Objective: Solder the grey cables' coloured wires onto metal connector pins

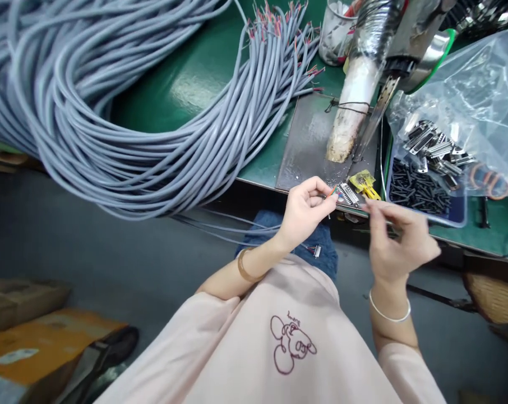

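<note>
My left hand [306, 209] is closed in a pinch on the coloured wire ends of a grey cable at the bench's front edge. Those wire tips meet a small metal connector [349, 194] lying on the dark metal plate [308, 140]. My right hand [395, 238] hovers just right of the connector, blurred, with fingers pointing left toward it; whether it grips anything I cannot make out. A second small connector [316, 251] on a cable rests on my lap.
A big coil of grey cables [111, 101] with stripped ends covers the green bench at left. A foil-wrapped tool [359, 95] stands on the plate. A tray of black sleeves [418, 188], a plastic bag of metal shells [439, 148] and a white cup [336, 33] sit right.
</note>
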Demonstrator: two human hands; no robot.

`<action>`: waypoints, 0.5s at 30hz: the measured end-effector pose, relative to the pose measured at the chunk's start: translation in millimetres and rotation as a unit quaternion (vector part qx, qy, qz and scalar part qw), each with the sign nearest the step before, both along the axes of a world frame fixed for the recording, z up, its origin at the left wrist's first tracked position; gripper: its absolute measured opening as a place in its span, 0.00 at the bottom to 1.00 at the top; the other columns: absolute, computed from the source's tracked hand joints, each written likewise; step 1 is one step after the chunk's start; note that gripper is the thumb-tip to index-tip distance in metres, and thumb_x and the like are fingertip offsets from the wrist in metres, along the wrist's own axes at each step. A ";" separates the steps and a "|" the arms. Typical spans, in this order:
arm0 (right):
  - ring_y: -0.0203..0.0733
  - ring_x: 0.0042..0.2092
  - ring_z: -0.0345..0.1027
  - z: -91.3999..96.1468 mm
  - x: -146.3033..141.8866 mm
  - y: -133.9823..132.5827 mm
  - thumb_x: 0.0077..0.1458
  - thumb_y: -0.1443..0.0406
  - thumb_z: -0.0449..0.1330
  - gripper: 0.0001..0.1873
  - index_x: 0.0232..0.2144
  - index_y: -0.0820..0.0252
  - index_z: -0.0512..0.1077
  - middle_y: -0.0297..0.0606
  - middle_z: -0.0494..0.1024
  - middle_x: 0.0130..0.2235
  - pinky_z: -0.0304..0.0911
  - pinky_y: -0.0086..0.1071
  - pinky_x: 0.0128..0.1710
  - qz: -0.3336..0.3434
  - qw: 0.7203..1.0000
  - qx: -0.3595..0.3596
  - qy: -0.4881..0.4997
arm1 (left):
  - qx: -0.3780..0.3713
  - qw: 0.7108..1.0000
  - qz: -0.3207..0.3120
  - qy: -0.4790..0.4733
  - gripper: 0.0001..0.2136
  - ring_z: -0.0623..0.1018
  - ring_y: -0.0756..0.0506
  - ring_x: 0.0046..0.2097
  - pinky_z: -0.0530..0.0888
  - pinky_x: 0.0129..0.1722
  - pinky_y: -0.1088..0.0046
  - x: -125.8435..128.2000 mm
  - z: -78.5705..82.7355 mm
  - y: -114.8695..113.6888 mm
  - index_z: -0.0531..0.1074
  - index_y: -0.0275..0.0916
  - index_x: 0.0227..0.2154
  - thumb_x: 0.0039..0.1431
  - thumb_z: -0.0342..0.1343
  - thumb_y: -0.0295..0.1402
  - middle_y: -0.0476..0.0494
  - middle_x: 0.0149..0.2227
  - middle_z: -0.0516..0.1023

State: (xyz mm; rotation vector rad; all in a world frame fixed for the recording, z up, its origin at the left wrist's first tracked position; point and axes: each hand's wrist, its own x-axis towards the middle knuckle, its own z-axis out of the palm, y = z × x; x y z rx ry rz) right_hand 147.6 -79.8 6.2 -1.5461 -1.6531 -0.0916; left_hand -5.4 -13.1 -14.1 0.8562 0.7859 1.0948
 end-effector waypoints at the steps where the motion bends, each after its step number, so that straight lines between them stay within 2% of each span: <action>1: 0.43 0.44 0.81 -4.6 -1.4 1.5 0.60 0.70 0.63 0.09 0.42 0.52 0.71 0.36 0.83 0.43 0.76 0.36 0.42 0.012 0.999 0.024 -0.039 | 0.001 1.000 0.005 0.006 0.12 0.61 0.60 0.19 0.57 0.17 0.83 0.9 0.9 0.3 0.69 0.36 0.27 0.54 0.67 0.33 0.52 0.25 0.74; 4: 0.41 0.43 0.81 -14.9 -4.8 10.9 0.58 0.72 0.64 0.10 0.38 0.53 0.70 0.36 0.84 0.45 0.76 0.33 0.42 0.045 0.993 0.065 -0.091 | 0.014 0.999 0.027 0.032 0.11 0.64 0.58 0.21 0.57 0.18 0.82 2.8 1.9 1.8 0.69 0.36 0.26 0.53 0.67 0.31 0.51 0.25 0.73; 10: 0.41 0.43 0.80 -17.4 -7.0 26.6 0.55 0.74 0.64 0.10 0.35 0.55 0.70 0.38 0.84 0.42 0.75 0.34 0.43 0.066 0.997 0.043 -0.015 | 0.051 0.995 0.055 0.058 0.07 0.68 0.56 0.25 0.62 0.22 0.82 6.7 -2.7 8.0 0.70 0.36 0.26 0.55 0.64 0.28 0.49 0.28 0.75; 15: 0.42 0.42 0.80 -15.5 -5.0 32.5 0.57 0.72 0.64 0.08 0.35 0.53 0.71 0.36 0.84 0.42 0.76 0.37 0.43 0.056 0.997 0.040 -0.028 | 0.061 0.994 0.064 0.067 0.07 0.68 0.57 0.25 0.63 0.23 0.82 8.6 -1.5 11.8 0.70 0.35 0.27 0.56 0.63 0.27 0.49 0.29 0.75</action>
